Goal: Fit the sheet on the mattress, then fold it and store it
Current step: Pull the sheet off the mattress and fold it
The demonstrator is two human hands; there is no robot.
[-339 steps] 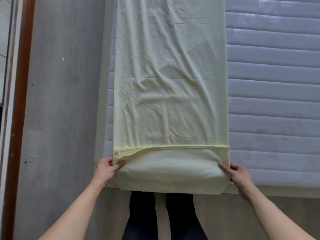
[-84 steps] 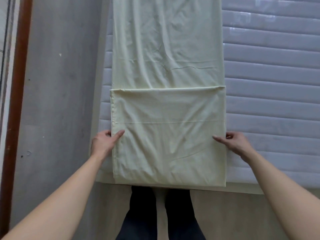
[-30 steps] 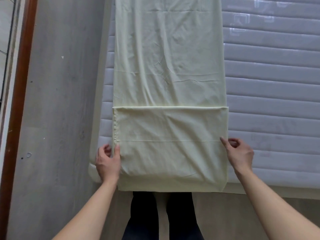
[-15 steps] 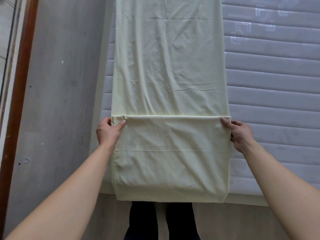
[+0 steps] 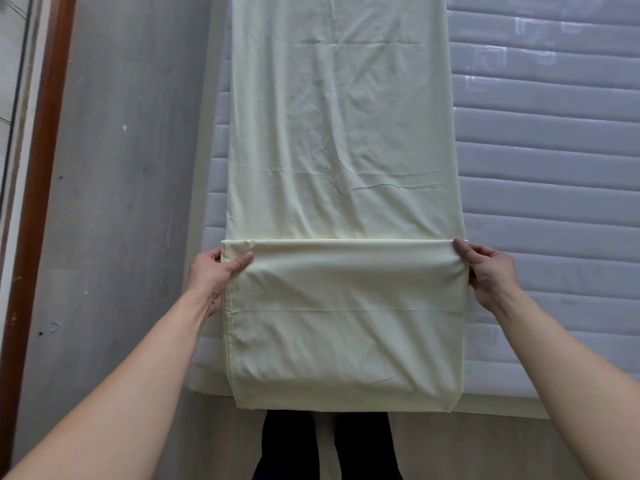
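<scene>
My fingers [image 5: 242, 261] on the left side were curled around the left end of the folded edge of the pale yellow sheet [image 5: 343, 140], the thumb lying on top of the cloth and the other fingers tucked out of sight beneath it. My left hand [image 5: 213, 275] sat right at the sheet's left border, over the near left part of the mattress [image 5: 547, 209]. My right hand [image 5: 490, 271] gripped the opposite end of the same folded edge, thumb on top at the corner and the remaining fingers wrapped around the side of the cloth. Both of my bare forearms reached forward from the lower corners of the view.

The sheet lay as a long narrow strip running away from me along the left portion of the mattress, its far end beyond the top of the view. The near part was doubled back on itself, forming a thicker band whose upper fold line ran straight between my two hands. A faint horizontal crease crossed that band partway down. The band's lower edge hung a little past the near edge of the mattress.

The mattress was grey-white with horizontal quilted ribs, bare to the right of the sheet. To the left was a grey floor [image 5: 121, 202] and a brown wooden frame [image 5: 41, 161]. My dark trouser legs [image 5: 329, 445] showed below the mattress edge.
</scene>
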